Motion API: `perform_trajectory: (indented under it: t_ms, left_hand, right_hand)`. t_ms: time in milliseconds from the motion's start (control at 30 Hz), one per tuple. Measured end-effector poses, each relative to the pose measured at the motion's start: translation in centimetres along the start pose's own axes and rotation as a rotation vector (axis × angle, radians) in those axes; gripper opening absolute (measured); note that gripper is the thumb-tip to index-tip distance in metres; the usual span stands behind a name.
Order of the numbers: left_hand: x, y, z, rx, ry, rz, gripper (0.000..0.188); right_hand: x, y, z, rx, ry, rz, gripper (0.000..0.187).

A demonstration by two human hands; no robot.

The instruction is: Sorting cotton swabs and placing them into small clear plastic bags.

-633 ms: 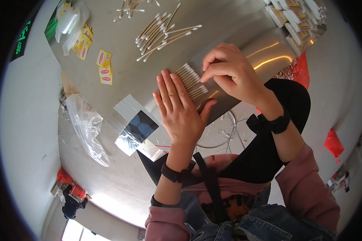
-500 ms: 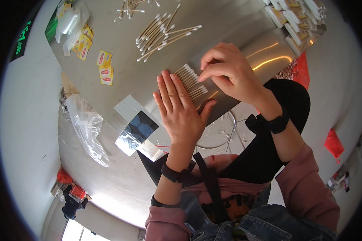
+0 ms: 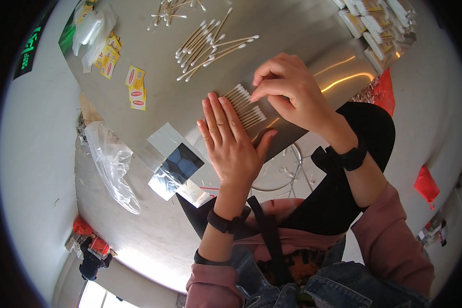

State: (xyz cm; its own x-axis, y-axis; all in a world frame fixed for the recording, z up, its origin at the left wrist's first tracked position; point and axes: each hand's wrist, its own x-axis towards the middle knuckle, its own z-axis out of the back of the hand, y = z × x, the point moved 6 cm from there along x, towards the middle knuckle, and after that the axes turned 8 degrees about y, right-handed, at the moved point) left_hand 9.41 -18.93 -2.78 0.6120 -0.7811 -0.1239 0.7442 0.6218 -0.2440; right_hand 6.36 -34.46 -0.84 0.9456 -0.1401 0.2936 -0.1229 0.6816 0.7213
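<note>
Left hand [image 3: 231,141] flat, fingers spread, beside aligned cotton swabs [image 3: 247,106], right hand [image 3: 287,92] fingertips pressing them

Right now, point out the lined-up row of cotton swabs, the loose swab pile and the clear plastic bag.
Swab row [image 3: 247,105], head view, on the white tips between the two hands.
Swab pile [image 3: 210,43], head view, on the crossed wooden sticks mid-pile.
Plastic bag [image 3: 110,161], head view, on its crumpled middle.
</note>
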Motion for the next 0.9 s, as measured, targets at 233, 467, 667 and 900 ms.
perform_trajectory:
  t_ms: [233, 467, 667, 900]
  left_hand:
    - [-0.03, 0.11, 0.05, -0.01, -0.002, 0.004, 0.105]
    - [0.04, 0.03, 0.22, -0.014, -0.016, 0.013, 0.103]
    - [-0.04, 0.01, 0.21, -0.025, -0.011, 0.015, 0.103]
    - [-0.04, 0.04, 0.22, -0.04, -0.013, 0.0, 0.104]
  right_hand:
    - [0.04, 0.0, -0.17, 0.002, 0.017, -0.002, 0.016]
    - [0.49, -0.02, -0.39, -0.025, -0.025, -0.003, 0.017]
    - [0.4, 0.04, -0.53, -0.039, 0.016, -0.001, 0.018]
    - [0.64, -0.08, -0.46, -0.013, -0.02, -0.03, 0.022]
